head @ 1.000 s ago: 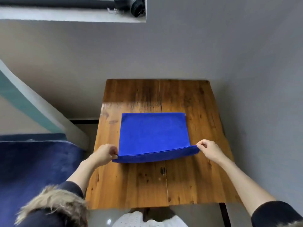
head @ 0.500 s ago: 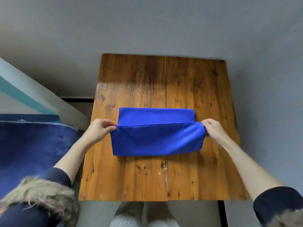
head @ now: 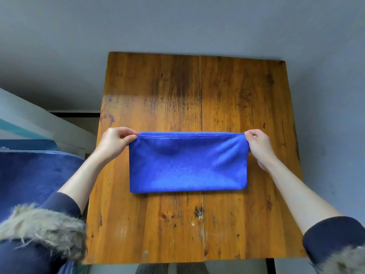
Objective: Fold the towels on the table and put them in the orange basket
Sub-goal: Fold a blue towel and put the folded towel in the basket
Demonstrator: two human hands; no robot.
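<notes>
Head camera view, looking down at a wooden table set against a grey wall. A blue towel, folded in half, lies across the middle of the table with its fold nearest the person. The left hand pinches the far left corner of the towel's upper edge; the right hand pinches the far right corner. Both forearms are bare, with dark fur-trimmed sleeves pushed up

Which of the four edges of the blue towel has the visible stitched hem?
The far edge of the blue towel, stretched between the left hand and right hand. The near edge is a smooth fold.
</notes>
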